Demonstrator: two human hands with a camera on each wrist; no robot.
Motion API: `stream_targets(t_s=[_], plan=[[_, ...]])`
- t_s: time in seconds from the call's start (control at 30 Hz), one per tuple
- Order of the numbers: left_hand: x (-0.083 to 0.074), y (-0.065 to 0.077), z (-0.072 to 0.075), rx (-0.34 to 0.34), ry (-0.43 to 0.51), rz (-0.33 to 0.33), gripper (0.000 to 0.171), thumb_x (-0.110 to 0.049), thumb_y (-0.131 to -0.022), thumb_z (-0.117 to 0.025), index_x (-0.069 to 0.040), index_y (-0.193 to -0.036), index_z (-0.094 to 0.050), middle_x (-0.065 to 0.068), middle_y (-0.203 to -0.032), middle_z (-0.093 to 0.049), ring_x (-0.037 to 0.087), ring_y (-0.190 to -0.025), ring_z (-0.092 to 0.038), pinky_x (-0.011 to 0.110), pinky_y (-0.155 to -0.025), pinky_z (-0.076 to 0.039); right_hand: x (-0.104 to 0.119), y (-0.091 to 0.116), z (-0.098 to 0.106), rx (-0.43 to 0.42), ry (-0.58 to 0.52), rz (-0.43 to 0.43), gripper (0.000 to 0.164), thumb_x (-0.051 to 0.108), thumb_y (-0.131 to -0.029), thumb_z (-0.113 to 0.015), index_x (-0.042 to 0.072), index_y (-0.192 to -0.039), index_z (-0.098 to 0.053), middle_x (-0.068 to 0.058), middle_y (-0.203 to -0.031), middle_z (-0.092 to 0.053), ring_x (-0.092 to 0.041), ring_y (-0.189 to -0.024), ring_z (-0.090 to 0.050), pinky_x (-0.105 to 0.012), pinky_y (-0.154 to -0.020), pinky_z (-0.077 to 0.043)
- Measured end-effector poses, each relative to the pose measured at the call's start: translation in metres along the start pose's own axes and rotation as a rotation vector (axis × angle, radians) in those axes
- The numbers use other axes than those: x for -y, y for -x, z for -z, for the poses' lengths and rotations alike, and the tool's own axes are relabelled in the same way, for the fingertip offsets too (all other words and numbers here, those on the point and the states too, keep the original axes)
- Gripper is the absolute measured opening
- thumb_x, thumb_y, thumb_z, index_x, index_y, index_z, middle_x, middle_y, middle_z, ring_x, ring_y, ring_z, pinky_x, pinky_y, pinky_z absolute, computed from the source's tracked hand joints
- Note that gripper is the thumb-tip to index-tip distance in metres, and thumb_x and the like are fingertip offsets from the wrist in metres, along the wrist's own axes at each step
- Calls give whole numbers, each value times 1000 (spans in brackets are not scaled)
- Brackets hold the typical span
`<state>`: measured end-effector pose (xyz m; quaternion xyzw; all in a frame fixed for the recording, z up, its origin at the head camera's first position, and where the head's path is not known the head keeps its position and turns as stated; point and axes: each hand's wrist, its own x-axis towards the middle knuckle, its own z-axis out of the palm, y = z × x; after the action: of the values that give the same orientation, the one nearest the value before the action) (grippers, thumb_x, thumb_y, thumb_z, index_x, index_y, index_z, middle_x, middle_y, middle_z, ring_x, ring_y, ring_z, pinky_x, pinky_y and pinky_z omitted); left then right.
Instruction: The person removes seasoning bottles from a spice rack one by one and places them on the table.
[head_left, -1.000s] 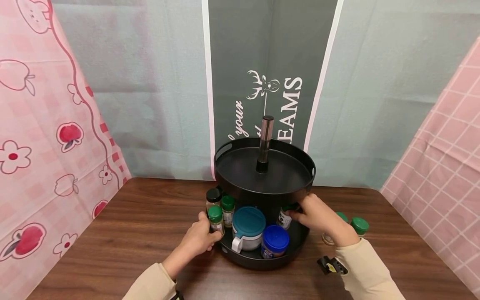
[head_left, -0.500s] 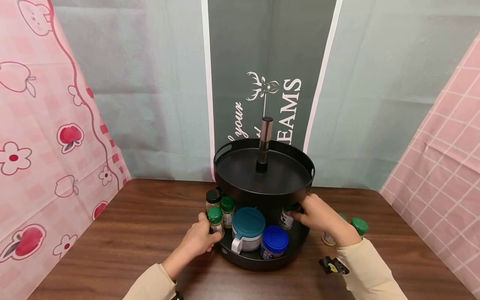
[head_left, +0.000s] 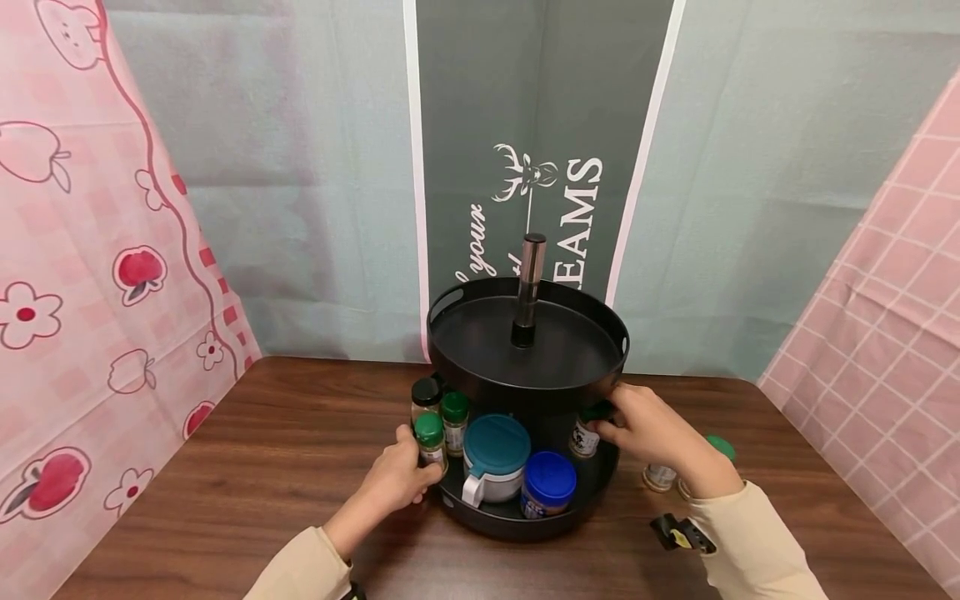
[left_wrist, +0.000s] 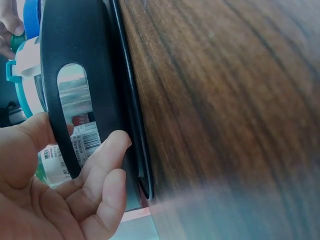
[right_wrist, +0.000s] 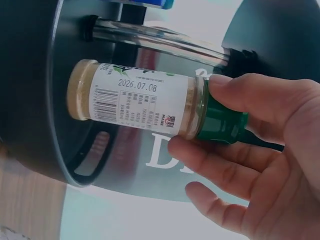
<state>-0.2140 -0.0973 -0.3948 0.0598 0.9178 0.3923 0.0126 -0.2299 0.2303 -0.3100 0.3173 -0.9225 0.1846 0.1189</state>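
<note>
Green-capped spice jar [right_wrist: 140, 97] stands between the lower tray [head_left: 510, 527] and upper tray [head_left: 480, 350], the right hand [head_left: 641, 423] pinching its cap, its labelled body extending beyond the fingertips; whether its base touches, I can't tell. The left hand [head_left: 397, 471] grips the lower tray's rim.

The jar [right_wrist: 142, 97] is green-capped and white-labelled, the rack [head_left: 487, 358] black.

Head view's evenly lit with faint sheen on the tabletop [head_left: 300, 450]; wrist views look hazy, bluish.
</note>
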Motion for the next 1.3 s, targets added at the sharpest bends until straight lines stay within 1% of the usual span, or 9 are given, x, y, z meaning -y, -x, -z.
stream_targets(t_s=[0.13, 0.17, 0.37, 0.5, 0.67, 0.8, 0.9, 1.17, 1.3], plan=[[2, 0, 0, -14, -16, -10, 53, -20, -73, -65, 7, -106, -34, 1, -49, -53, 11, -40, -50, 30, -44, -43, 0, 4, 6, 17, -11, -23, 24, 11, -78, -68, 9, -100, -59, -2, -86, -61, -8, -69, -55, -34, -57, -49], [2, 0, 0, -15, -15, -10, 53, -20, -74, -65, 7, -106, -34, 1, -49, -53, 11, -40, -50, 30, -44, -43, -1, 6, 7, 18, -12, -25, 24, 11, -78, -68, 8, -100, -59, -2, -87, -62, -9, -70, -56, -35, -58, -50], [2, -1, -2, -16, -16, -14, 53, -19, -74, -65, 8, -107, -34, 1, -48, -53, 11, -40, -50, 30, -44, -43, -4, 13, 12, -18, 5, -21, 26, 10, -75, -71, 9, -98, -58, 1, -82, -60, -5, -68, -55, -33, -56, -51], [2, -1, -2, -18, -20, -13, 54, -19, -73, -65, 9, -108, -34, 1, -47, -52, 11, -40, -50, 30, -45, -43, -4, 17, 17, -24, 4, -18, 30, 10, -75, -71, 8, -103, -58, 1, -85, -61, -6, -69, -55, -33, -57, -52], [2, 0, -2, -19, -24, -13, 54, -19, -73, -65, 9, -108, -33, 1, -47, -52, 11, -40, -50, 31, -45, -43, -5, 22, 23, -30, 8, -37, 33, 13, -76, -71, 10, -107, -59, 0, -89, -62, -8, -72, -57, -34, -60, -51], [2, -1, -2, -16, -32, -4, 55, -19, -73, -65, 9, -108, -33, 1, -46, -52, 11, -40, -50, 31, -45, -43, -7, 26, 28, -26, 20, -56, 37, 13, -76, -71, 10, -110, -58, 1, -88, -62, -5, -70, -56, -33, -59, -51], [1, -1, -2, -10, -26, -2, 55, -18, -73, -65, 9, -109, -33, 1, -47, -52, 12, -40, -50, 30, -45, -43, -8, 30, 31, -27, 41, -75, 38, 14, -76, -71, 10, -111, -58, 3, -83, -61, -3, -66, -53, -33, -57, -49], [1, 0, -1, -11, -23, -8, 53, -18, -73, -65, 8, -107, -33, 1, -47, -52, 11, -40, -50, 30, -44, -43, -11, 38, 35, -49, 79, -81, 36, 16, -74, -72, 10, -106, -59, 5, -80, -60, -4, -65, -51, -33, -55, -47], [1, 0, -2, -13, -18, -11, 53, -18, -73, -65, 8, -106, -34, 1, -47, -52, 11, -40, -50, 30, -45, -43, -13, 41, 38, -46, 92, -103, 34, 17, -74, -72, 9, -104, -59, 6, -77, -59, -5, -63, -50, -34, -55, -46]])
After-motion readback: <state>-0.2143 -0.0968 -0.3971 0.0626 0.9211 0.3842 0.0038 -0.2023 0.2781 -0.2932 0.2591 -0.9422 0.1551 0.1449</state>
